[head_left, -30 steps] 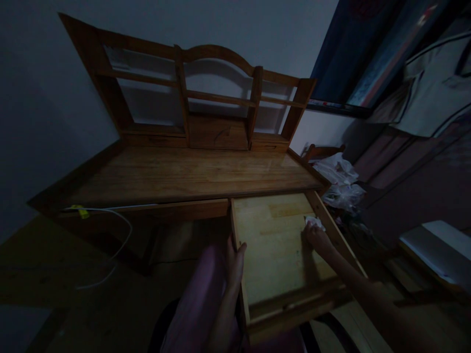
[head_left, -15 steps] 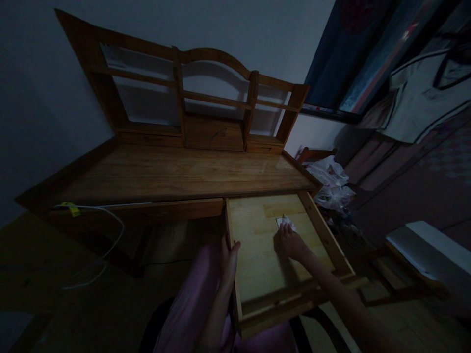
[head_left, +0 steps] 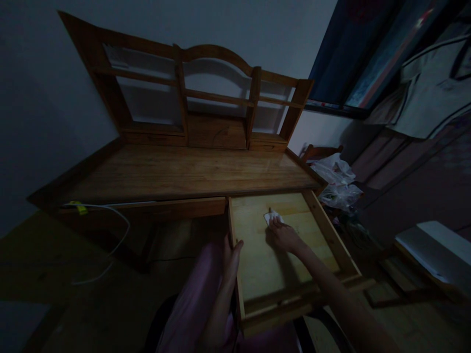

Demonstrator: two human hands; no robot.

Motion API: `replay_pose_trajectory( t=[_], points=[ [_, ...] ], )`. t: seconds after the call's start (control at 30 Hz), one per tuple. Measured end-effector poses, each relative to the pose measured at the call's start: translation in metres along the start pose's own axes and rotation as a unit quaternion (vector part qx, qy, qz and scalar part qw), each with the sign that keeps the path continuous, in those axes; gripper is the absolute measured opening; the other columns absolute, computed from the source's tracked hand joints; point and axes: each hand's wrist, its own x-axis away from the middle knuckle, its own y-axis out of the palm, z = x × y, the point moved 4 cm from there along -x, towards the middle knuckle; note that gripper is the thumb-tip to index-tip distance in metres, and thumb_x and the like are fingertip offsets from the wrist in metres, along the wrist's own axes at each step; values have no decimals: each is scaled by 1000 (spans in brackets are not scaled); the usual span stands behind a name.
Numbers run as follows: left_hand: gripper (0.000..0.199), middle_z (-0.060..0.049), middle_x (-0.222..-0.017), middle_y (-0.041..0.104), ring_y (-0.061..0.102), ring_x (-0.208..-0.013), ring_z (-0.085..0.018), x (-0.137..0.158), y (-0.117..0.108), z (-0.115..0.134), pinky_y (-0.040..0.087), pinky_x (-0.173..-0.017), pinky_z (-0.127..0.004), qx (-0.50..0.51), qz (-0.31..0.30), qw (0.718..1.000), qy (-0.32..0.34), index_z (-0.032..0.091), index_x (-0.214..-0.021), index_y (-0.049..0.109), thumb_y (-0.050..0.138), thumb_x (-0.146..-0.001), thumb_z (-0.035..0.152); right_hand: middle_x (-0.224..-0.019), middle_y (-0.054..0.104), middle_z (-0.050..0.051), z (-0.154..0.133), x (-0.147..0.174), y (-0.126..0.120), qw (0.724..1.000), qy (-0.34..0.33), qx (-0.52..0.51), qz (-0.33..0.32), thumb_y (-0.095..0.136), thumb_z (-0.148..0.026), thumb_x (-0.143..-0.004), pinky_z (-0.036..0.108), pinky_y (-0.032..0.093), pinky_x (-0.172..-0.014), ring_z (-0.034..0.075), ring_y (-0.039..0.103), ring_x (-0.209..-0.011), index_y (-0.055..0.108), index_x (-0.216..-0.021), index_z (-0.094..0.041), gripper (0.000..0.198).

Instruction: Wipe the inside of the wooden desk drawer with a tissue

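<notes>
A wooden drawer (head_left: 257, 274) is pulled out of the desk over my lap. My left hand (head_left: 231, 257) is closed round its left side wall, the thumb over the top edge and the fingers on the outer face. Inside the drawer, my right hand (head_left: 285, 236) presses a crumpled white tissue (head_left: 273, 216) against the pale bottom panel, toward the back. A small brownish mark or tip shows at the tissue's far edge; I cannot make out what it is.
The wooden desktop (head_left: 198, 169) has a shelf unit (head_left: 217, 98) along its back. A white cable (head_left: 123, 223) with a yellow tag hangs at the left. Plastic bags (head_left: 336, 179) lie on a chair at right; a white-topped stool or box (head_left: 434, 245) stands beyond.
My right hand has slid the tissue to the left across the drawer bottom. The left hand keeps its grip on the side wall. The view has shifted slightly.
</notes>
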Motion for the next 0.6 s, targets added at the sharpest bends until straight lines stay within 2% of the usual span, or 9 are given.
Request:
replay_pose_trajectory(
  t=[0.1,0.2,0.33,0.5,0.6],
  points=[
    [74,-12,-135,63,62,-121,-28,3,0,4,49,-102,-39,-11,15,1000,-4,24,-144,45,73,-77,35,-154,40,23,39,15,10,998,57,-4,-28,41,-18,-90,44,44,-107,32,41,-142,40,-147,-6,58],
    [74,-12,-133,64,61,-122,-29,2,0,5,49,-103,-40,-26,30,999,-7,24,-143,48,75,-75,32,-155,39,24,52,20,18,997,71,1,-34,41,-19,-91,45,44,-107,34,39,-143,38,-148,-5,58],
    [73,-12,-135,63,61,-122,-29,-3,-1,0,49,-103,-40,-29,31,999,0,23,-143,48,73,-76,31,-151,41,30,34,15,20,997,73,26,-4,43,-18,-91,50,40,-110,37,37,-143,35,-148,3,61],
    [76,-14,-138,60,61,-121,-30,-7,-2,-6,50,-99,-41,-42,29,999,-7,22,-146,43,71,-75,30,-159,27,27,2,9,14,998,40,34,33,46,-18,-92,56,35,-112,41,30,-146,23,-157,-8,70],
    [76,-15,-138,59,64,-116,-29,-6,-1,-6,53,-95,-40,-32,18,999,-7,22,-147,41,70,-77,32,-159,28,26,3,9,12,999,29,19,27,45,-17,-93,53,36,-113,39,29,-147,25,-157,-9,68]
  ],
)
